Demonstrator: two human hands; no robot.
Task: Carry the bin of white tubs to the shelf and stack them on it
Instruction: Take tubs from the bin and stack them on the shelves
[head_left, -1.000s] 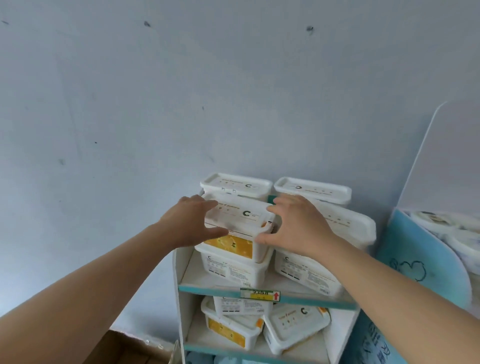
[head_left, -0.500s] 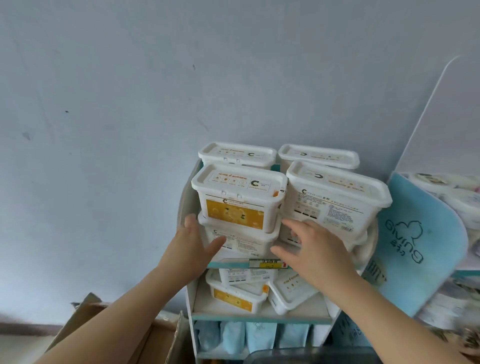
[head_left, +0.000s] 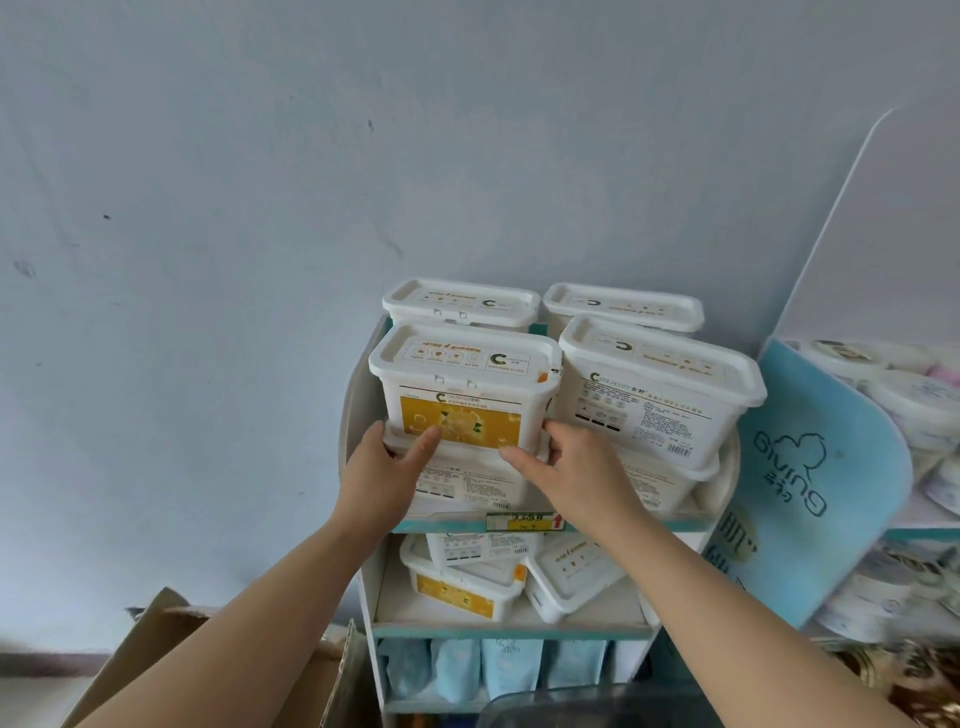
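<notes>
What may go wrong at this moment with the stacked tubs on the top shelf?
The yellow-label tub sits on a lower tub at the shelf's front edge; the left hand and right hand hold only its base, so it might tip forward. Nudged right, it could shove the neighbouring tub.

The yellow-labelled white tub (head_left: 462, 395) is gripped at its base by the left hand (head_left: 382, 475) and the right hand (head_left: 576, 467), seated on a second tub (head_left: 467, 486) on the shelf (head_left: 623, 526). Just right of the right hand a two-tub stack (head_left: 660, 400) is seen; below the hands, lower tubs (head_left: 457, 587).
</notes>
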